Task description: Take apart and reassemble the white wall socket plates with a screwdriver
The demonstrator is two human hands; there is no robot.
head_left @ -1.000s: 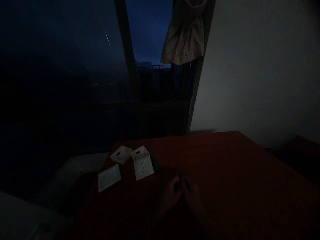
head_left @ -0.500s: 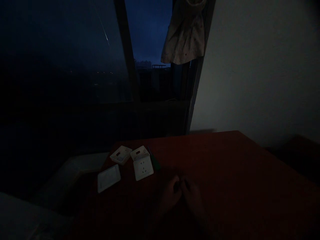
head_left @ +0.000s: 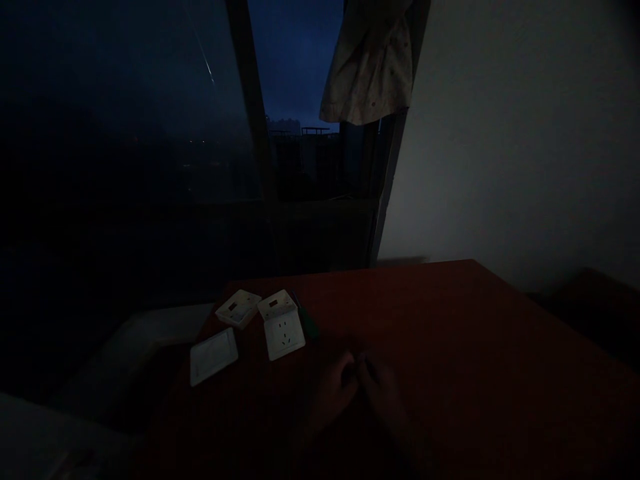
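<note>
My left hand (head_left: 337, 387) and my right hand (head_left: 383, 387) meet at the fingertips over the red-brown table (head_left: 450, 320). Both have curled, closed fingers; it is too dark to make out anything between them. To their left lies a white socket plate (head_left: 284, 335), its top edge against a white mounting box (head_left: 277, 305). A green-handled screwdriver (head_left: 309, 325) rests beside these two. Farther left are a second white box (head_left: 239, 308) and a blank-looking white plate (head_left: 214, 357) near the table's left edge.
Behind the table is a dark window (head_left: 300, 67), with a pale cloth (head_left: 370, 80) hanging at its right side. A plain wall (head_left: 510, 147) stands to the right. Pale surfaces show at the lower left, below the table's edge.
The view has shifted slightly, so the table items appear a little farther left. My hands remain together in nearly the same pose.
</note>
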